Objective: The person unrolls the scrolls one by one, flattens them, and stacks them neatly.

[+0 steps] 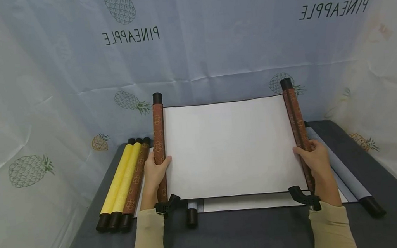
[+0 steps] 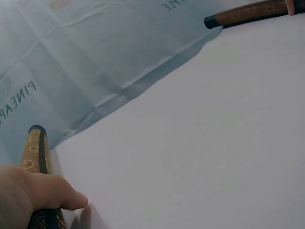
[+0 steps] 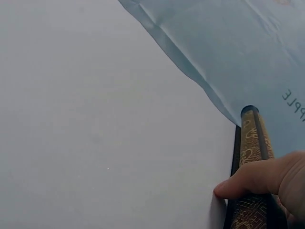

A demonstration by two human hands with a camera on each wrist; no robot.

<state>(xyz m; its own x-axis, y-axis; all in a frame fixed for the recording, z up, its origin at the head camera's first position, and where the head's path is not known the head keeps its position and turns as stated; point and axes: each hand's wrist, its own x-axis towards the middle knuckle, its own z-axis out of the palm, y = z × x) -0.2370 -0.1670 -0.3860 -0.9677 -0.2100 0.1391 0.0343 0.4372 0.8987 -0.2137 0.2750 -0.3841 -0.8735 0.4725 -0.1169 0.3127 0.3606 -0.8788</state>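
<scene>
A brown-patterned hanging scroll [image 1: 228, 149] is spread between the two hands, its blank white sheet facing me. My left hand [image 1: 155, 173] grips the left roller [image 1: 158, 131], thumb over the front. On the other side, my right hand [image 1: 316, 159] holds the right roller [image 1: 293, 112] the same way. Black caps end both rollers, which rise past the table's far edge. The left wrist view shows the left thumb [image 2: 52, 191] lying across the roll onto the sheet. In the right wrist view, the right thumb [image 3: 248, 179] does likewise.
Behind the held scroll, another partly unrolled scroll with a grey-blue roll [image 1: 341, 163] lies on the dark table [image 1: 235, 238]. Two yellow rolled scrolls [image 1: 117, 179] and a brown one [image 1: 136, 179] lie side by side at left. Pineapple-printed curtains [image 1: 213, 41] surround the table.
</scene>
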